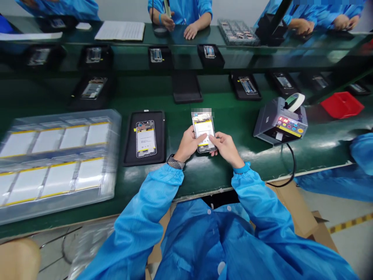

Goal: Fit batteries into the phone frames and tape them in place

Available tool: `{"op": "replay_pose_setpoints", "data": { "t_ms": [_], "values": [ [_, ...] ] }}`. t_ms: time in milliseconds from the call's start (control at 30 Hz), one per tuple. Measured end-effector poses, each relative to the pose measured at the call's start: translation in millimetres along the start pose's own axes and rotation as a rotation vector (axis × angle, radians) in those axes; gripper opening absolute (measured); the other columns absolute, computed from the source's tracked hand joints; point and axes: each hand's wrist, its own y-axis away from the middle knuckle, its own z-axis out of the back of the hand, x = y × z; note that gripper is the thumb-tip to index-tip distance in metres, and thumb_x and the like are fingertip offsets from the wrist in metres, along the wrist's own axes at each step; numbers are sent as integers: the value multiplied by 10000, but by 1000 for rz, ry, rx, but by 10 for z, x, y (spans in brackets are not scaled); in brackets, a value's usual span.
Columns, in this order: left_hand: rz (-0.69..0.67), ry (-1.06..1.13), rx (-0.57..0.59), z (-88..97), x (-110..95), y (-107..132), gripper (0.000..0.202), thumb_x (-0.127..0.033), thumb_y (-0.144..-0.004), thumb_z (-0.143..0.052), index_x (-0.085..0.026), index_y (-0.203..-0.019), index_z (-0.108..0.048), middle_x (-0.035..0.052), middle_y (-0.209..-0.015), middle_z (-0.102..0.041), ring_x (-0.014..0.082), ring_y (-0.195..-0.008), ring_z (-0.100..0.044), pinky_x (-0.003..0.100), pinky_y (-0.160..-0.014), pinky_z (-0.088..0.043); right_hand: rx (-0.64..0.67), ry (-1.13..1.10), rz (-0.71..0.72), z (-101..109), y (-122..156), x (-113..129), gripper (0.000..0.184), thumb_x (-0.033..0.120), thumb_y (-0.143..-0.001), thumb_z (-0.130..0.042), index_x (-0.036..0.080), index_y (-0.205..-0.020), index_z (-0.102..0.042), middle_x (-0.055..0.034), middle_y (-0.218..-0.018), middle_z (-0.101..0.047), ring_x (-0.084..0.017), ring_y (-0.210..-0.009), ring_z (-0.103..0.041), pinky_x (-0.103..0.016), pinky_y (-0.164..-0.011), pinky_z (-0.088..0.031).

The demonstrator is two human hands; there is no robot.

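An opened smartphone [203, 126] with a white battery in its frame is held upright-facing above the green bench, between both hands. My left hand [189, 144] is closed around its left edge, thumb pressed on the battery. From the other side my right hand [227, 146] grips the lower right edge, its thumb also on the battery; its other fingers are partly hidden beneath. To the left, a black tray [161, 136] carries a second opened phone [146, 139] with a white battery fitted.
At far left lies a clear plastic tray [112, 155] of white batteries. A tape dispenser [281, 120] and a red bin [342, 105] stand right. Black trays with phones line the belt behind, including a bare black tray [187, 86]. Co-workers' hands [190, 30] rest across the bench.
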Motion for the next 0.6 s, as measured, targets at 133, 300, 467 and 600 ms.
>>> {"op": "replay_pose_setpoints", "data": {
  "t_ms": [133,300,467,600],
  "values": [
    [-17,1,-32,21,-32,-4,671,-394,-652,-945,-145,-1186,-624,152,-1204,-756,320,-1072,-736,449,-946,-589,16,10,22,-15,-52,12,556,749,-794,-693,224,-825,-511,1,-559,-668,-138,-408,-599,-206,-367,-404],
    [-20,-12,-112,77,-48,-25,656,-392,-651,-940,-133,-1167,-629,163,-1198,-756,309,-1067,-733,441,-955,-575,139,37,15,-18,-164,35,529,620,-740,-807,203,-927,-539,6,-575,-684,-142,-427,-621,-194,-376,-430],
    [-45,-37,-166,150,-87,-55,637,-403,-668,-924,-139,-1166,-628,157,-1209,-754,294,-1078,-731,440,-984,-558,231,28,18,-53,-361,53,497,579,-758,-804,199,-923,-529,8,-576,-682,-141,-424,-625,-186,-363,-438],
    [-56,-95,-192,214,-100,-70,665,-404,-653,-937,-148,-1177,-618,152,-1201,-757,291,-1067,-736,437,-983,-559,231,-51,27,-132,-470,-42,496,615,-778,-764,208,-898,-507,21,-554,-660,-138,-401,-607,-187,-340,-424]
  ]
}}
